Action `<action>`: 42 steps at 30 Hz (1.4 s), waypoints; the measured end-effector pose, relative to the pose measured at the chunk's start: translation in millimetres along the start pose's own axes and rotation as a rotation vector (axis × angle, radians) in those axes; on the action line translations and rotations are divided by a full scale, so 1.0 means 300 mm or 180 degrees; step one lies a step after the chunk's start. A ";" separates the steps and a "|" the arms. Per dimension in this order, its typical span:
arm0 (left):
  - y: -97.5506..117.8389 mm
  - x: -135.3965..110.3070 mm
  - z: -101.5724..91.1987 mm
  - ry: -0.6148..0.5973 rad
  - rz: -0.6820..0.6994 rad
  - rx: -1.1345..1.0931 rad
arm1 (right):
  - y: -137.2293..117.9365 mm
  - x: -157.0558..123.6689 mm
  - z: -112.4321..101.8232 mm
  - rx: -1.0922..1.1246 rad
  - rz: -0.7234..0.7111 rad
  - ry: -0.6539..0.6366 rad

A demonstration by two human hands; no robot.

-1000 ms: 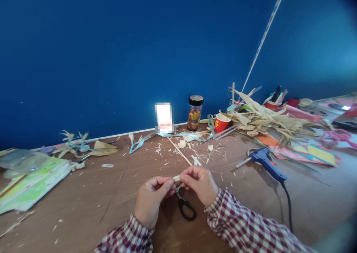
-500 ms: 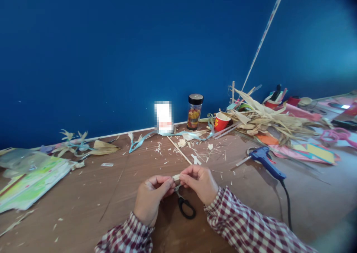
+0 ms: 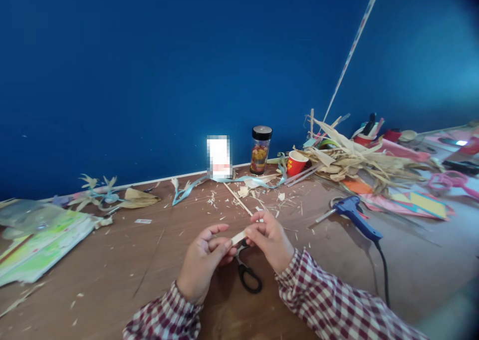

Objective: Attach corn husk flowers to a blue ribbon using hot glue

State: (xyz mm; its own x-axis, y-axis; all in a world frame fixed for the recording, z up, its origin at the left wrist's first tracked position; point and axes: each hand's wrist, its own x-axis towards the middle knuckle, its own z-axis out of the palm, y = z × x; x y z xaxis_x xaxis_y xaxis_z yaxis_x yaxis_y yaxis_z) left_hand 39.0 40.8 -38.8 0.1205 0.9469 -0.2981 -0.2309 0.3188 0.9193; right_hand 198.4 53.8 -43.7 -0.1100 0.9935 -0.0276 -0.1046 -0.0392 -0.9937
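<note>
A short pale strip [image 3: 239, 237], perhaps corn husk, is stretched between my two hands above the table. My left hand [image 3: 204, 260] pinches its left end between thumb and fingers. The other end is pinched by my right hand [image 3: 270, 241], thumb on top. Below the strip lies a pair of scissors [image 3: 250, 280]; its black handle shows and the rest is partly hidden by my hands. A thin pale stick [image 3: 238, 199] lies just beyond my right hand, among scattered husk scraps [image 3: 243, 192].
To the right lies a blue glue gun [image 3: 357, 217] with its cord. A lidded jar [image 3: 260, 151], a red paper cup [image 3: 297, 163] and a heap of dry husks [image 3: 350, 163] stand along the wall. Light blue ribbon [image 3: 194, 187] lies behind. Coloured paper [image 3: 56, 245] is at left.
My hands have drawn slightly apart, so more of the pale strip shows between them. The fingers of my left hand have lifted a little.
</note>
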 end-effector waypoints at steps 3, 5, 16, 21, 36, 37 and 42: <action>-0.003 0.000 -0.001 -0.0151 -0.0002 0.0113 | -0.013 -0.009 -0.003 -0.0470 -0.0340 -0.0006; -0.009 0.001 -0.002 -0.0289 0.0073 0.0258 | -0.023 -0.019 0.000 -0.0789 -0.0543 -0.0021; -0.020 0.005 -0.008 -0.0570 0.0129 0.0350 | -0.020 -0.030 0.009 -0.0578 -0.0381 -0.0194; -0.015 -0.001 0.004 -0.0499 -0.0122 0.0095 | -0.021 -0.016 0.000 -0.0132 -0.0097 -0.0283; -0.043 -0.012 0.029 -0.0528 0.0517 0.0271 | -0.012 0.002 -0.005 -0.0030 0.0022 -0.0350; -0.046 -0.012 0.027 -0.0508 0.0607 0.0444 | -0.013 0.002 -0.006 -0.0039 0.0003 -0.0329; -0.057 -0.006 0.012 -0.0553 0.0991 0.1180 | -0.015 -0.004 -0.004 -0.0240 -0.0210 -0.0143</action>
State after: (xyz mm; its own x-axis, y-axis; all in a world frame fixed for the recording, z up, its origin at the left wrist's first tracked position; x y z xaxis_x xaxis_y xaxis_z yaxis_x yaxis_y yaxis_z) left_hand 46.3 33.7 -53.1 0.2665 0.9636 0.0223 0.0726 -0.0432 0.9964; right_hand 200.1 52.8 -39.4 -0.1496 0.9879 0.0412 -0.0386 0.0358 -0.9986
